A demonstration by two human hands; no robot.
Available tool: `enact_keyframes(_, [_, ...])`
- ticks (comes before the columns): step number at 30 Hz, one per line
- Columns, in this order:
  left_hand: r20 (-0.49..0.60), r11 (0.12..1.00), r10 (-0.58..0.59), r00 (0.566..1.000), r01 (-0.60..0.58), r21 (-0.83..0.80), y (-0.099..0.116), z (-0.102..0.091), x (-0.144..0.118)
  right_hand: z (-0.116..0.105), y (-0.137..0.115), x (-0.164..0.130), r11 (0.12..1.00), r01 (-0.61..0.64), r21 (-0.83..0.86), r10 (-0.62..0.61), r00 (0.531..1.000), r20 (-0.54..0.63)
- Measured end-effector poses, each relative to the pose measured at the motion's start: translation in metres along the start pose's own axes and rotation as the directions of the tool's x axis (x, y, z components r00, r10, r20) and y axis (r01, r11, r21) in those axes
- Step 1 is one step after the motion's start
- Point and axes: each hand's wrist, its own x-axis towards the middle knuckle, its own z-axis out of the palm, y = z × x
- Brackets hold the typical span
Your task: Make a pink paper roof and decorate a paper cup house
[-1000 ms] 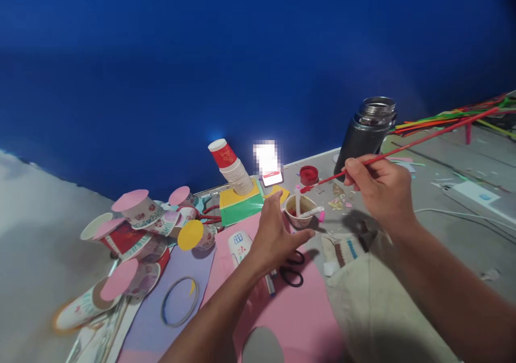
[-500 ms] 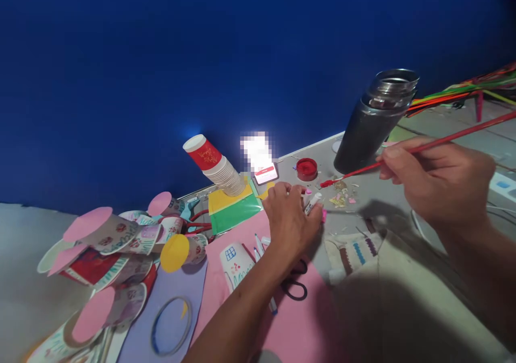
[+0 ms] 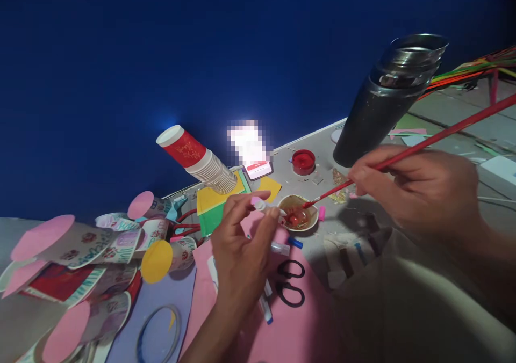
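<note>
My left hand pinches a white marker with a pink end between thumb and fingers, over the pink paper. My right hand is closed around a long red paintbrush. The brush's red tip is at a small round cup holding murky liquid with red in it. Behind the cup sits a red pot of paint. Near my left hand lie black-handled scissors, a blue cap and other markers. A pink cap rests beside the cup.
A tilted-looking stack of paper cups stands on yellow and green paper, near a bright phone. Decorated cups crowd the left. A tape roll lies on purple paper. An open dark flask stands back right, before a blue wall.
My left hand has lifted and moved left with the white marker, uncovering the round cup. The paintbrush tip has moved left and down, from beside the paint pot to the cup.
</note>
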Motion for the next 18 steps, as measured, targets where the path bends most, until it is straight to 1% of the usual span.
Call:
enact_keyframes(1, [-0.029, 1.0, -0.026, 0.999, 0.025, -0.019, 0.001, -0.006, -0.002, 0.004, -0.002, 0.001, 1.0, 0.019, 0.012, -0.02, 0.998, 0.052])
enact_keyframes(3, [-0.088, 0.998, -0.039, 0.995, 0.036, -0.043, 0.002, -0.012, -0.005, 0.014, -0.003, 0.003, 0.997, 0.064, 0.042, -0.069, 0.987, 0.146])
enact_keyframes(5, [-0.128, 0.997, -0.037, 0.991, 0.028, -0.07, 0.004, -0.013, -0.006, 0.026, -0.001, 0.002, 0.991, 0.117, 0.066, -0.128, 0.97, 0.207])
enact_keyframes(7, [-0.135, 0.996, -0.047, 0.99, 0.036, -0.086, 0.005, -0.012, -0.006, 0.038, 0.001, -0.002, 0.986, 0.148, 0.07, -0.161, 0.954, 0.254])
enact_keyframes(12, [-0.138, 0.997, -0.062, 0.988, 0.057, -0.042, 0.008, -0.011, -0.005, 0.059, 0.005, -0.009, 0.981, 0.189, 0.037, -0.19, 0.92, 0.342])
enact_keyframes(15, [-0.142, 0.998, -0.054, 0.988, 0.049, -0.039, 0.009, -0.012, -0.005, 0.065, 0.007, -0.007, 0.98, 0.201, 0.008, -0.187, 0.891, 0.414])
enact_keyframes(18, [-0.148, 0.995, -0.05, 0.988, 0.037, -0.092, 0.009, -0.01, -0.005, 0.067, 0.011, -0.007, 0.985, 0.174, -0.01, -0.149, 0.871, 0.468])
